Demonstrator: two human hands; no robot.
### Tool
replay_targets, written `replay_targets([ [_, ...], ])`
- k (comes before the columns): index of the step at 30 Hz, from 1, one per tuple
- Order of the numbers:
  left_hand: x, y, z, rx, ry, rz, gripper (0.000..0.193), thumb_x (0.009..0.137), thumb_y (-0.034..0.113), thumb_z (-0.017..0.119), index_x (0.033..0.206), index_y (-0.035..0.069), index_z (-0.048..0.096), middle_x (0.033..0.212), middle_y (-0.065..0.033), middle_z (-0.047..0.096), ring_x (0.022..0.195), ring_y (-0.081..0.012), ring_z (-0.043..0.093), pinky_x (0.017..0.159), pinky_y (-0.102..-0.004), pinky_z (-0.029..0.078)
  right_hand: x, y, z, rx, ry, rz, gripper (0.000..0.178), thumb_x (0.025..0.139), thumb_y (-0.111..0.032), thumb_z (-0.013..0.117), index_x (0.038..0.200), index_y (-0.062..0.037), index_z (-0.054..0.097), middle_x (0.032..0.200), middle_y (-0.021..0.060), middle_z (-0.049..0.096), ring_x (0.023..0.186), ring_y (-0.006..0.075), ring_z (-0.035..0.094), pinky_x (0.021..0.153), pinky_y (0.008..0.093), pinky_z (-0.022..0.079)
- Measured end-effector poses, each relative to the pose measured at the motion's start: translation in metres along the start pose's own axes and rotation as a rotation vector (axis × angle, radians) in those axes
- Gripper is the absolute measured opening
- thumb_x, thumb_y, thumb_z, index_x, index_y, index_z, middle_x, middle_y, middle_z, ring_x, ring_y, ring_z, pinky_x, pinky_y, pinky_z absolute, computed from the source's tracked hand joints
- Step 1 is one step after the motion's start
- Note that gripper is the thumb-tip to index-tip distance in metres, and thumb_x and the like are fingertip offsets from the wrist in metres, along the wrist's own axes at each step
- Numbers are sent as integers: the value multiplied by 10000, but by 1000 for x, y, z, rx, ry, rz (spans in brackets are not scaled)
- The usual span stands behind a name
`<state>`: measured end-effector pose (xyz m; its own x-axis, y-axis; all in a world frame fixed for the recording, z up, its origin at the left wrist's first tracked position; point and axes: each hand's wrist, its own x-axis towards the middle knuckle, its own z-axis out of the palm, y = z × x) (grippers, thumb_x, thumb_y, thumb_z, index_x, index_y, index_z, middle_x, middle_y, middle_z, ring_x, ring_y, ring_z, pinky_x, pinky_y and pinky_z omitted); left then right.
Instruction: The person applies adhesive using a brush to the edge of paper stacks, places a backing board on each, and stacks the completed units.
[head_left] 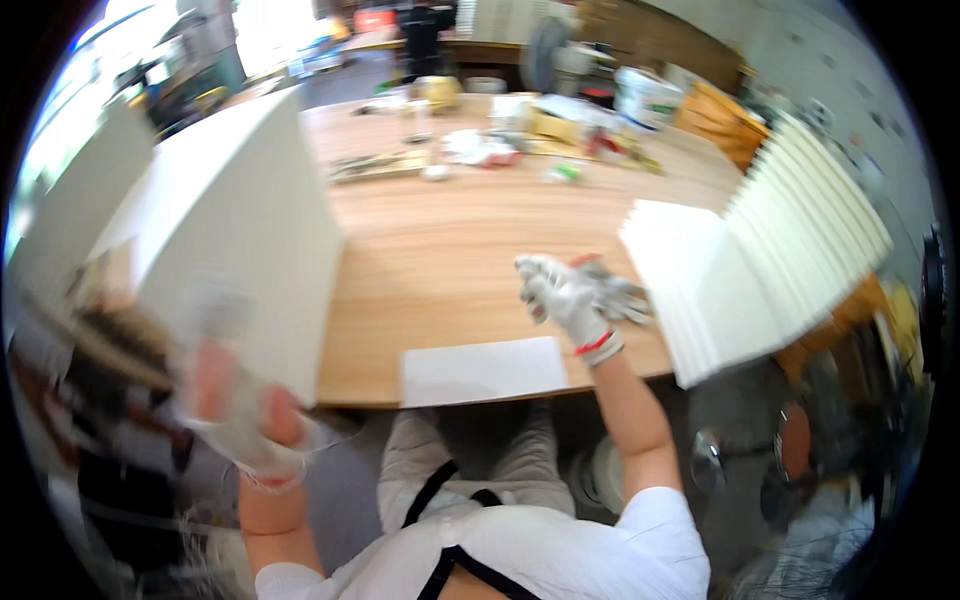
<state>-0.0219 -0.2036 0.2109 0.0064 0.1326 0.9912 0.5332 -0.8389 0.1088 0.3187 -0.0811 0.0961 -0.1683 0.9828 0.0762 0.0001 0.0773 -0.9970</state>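
Seems partway — has white sheet [483,372] flat on table [430,270], maybe with left stack [255,215] and right stack [795,255] to do. Shows right hand [562,297] with fingers curled together; can't tell for left hand [243,412] — too blurry.

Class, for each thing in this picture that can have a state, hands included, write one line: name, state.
Left hand: raised, gloved with some fingers bare, grip too blurred to tell
Right hand: gloved, fingers bent, grip unclear
Loose grey glove: lying on the table, unworn
White rectangular panel: flat at the near edge
Large white stack: standing high at left
Ridged white sheets: leaning, fanned
White bucket: upright
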Motion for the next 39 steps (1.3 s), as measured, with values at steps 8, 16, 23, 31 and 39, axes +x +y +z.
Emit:
replay_targets([
  [8, -47, 92, 297, -1151, -961, -1265, 242, 942, 188, 530, 1165, 92, 529, 1133, -117, 609, 998, -258, 617, 838, -391, 496, -161, 9, -86, -1280, 769, -399, 251, 872, -180, 619, 1040, 4, 588, 1085, 211, 588, 920, 401, 583, 761, 453, 499],
  [16, -88, 173, 445, -1362, -1005, -2058, 287, 951, 323, 489, 1088, 96, 379, 1272, -204, 454, 1187, -331, 507, 1014, -462, 409, -231, 8, -100, -1205, 649, -135, 217, 881, -234, 616, 961, -36, 575, 1042, 151, 589, 878, 347, 606, 730, 435, 515],
  [23, -66, 170, 472, -1499, -740, -2293, 473, 928, 280, 572, 1233, 58, 286, 1358, -301, 381, 1261, -481, 419, 1035, -513, 414, -248, 15, -108, -945, 598, -183, 246, 875, -240, 639, 993, -35, 571, 998, 151, 611, 854, 343, 623, 728, 403, 521],
  [31, -70, 175, 509, -1449, -461, -2133, 184, 922, 122, 531, 999, -9, 428, 1053, -147, 507, 958, -303, 579, 875, -422, 541, -241, 32, -111, -592, 480, -134, 287, 915, -206, 625, 1116, -5, 580, 1004, 135, 646, 762, 226, 648, 672, 326, 529],
  [39, -19, 85, 419, -1521, -579, -2116, 222, 971, 221, 444, 1046, 36, 540, 959, -123, 641, 849, -266, 655, 716, -334, 569, -195, 26, -134, 355, 685, -244, 552, 1018, -467, 345, 1276, -7, 509, 1031, 113, 653, 735, 136, 611, 575, 249, 502],
])
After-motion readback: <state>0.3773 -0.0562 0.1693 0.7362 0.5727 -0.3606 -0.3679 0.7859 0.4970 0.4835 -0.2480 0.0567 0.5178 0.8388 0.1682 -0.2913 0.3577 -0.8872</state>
